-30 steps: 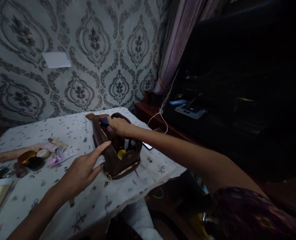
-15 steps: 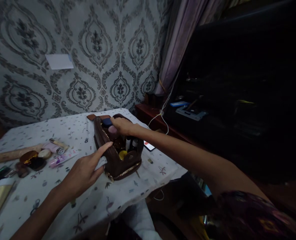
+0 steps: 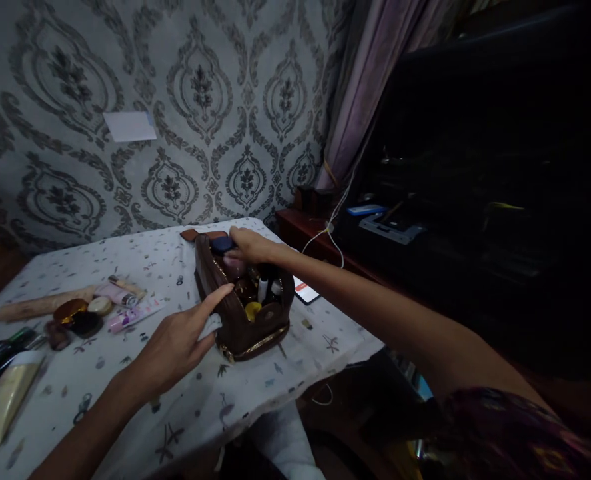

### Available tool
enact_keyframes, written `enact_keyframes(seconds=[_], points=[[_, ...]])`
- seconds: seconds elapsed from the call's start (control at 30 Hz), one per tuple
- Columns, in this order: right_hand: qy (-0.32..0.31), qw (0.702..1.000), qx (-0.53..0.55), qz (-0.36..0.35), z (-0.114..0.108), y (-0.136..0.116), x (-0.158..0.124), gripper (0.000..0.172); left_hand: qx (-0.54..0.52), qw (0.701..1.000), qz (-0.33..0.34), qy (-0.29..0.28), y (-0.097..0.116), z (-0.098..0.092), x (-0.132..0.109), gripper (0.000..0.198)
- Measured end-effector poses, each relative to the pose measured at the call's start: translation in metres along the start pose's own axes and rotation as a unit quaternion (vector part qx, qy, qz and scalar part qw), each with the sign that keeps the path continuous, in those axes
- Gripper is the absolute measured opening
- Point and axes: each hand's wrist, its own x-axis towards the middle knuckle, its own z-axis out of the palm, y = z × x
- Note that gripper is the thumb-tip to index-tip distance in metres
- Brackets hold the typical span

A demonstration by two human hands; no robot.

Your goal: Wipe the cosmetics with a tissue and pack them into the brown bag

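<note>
A brown zippered cosmetic bag [image 3: 255, 337] stands unzipped on the table, its mouth gaping. My left hand [image 3: 178, 347] grips its near left side, the index finger laid over the rim. Something white [image 3: 210, 325] shows between that thumb and index finger; its kind is unclear. My right hand [image 3: 255, 247] is at the far end of the mouth, thumb and index finger apart, beside a navy item [image 3: 220, 245] and above a round pink item [image 3: 234, 268]. Also inside are a yellow piece [image 3: 252, 311] and a small white tube [image 3: 262, 291].
Several tubes and jars lie at left, among them a pink-and-white tube [image 3: 135, 315], an amber jar [image 3: 70, 311] and a cream tube [image 3: 10, 400]. A phone [image 3: 305, 291] lies behind the bag. White cables [image 3: 332, 223] hang at the table's right.
The view has shifted slightly, so everything sits a little further right. My right thumb now shows over the pink item, apart from the index finger. My left hand keeps its place on the bag.
</note>
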Motion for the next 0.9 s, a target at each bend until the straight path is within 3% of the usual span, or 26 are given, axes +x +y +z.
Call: enact_keyframes(seconds=[0.2, 0.53, 0.77, 0.9], points=[[-0.008, 1.000, 0.010, 0.017, -0.003, -0.007, 0.024, 0.028, -0.009, 1.000, -0.008, 0.000, 0.000, 0.000, 0.001, 0.068], [-0.019, 1.000, 0.010, 0.011, 0.015, -0.012, 0.056, 0.055, -0.003, 1.000, -0.011, -0.002, 0.001, 0.000, 0.000, 0.068], [-0.006, 1.000, 0.007, 0.005, 0.018, -0.014, 0.055, 0.040, -0.012, 0.999, -0.026, -0.021, 0.002, 0.001, 0.002, 0.072], [0.026, 1.000, 0.004, 0.003, 0.008, -0.016, 0.052, 0.034, -0.012, 0.999, -0.030, -0.034, -0.001, 0.003, -0.002, 0.076]])
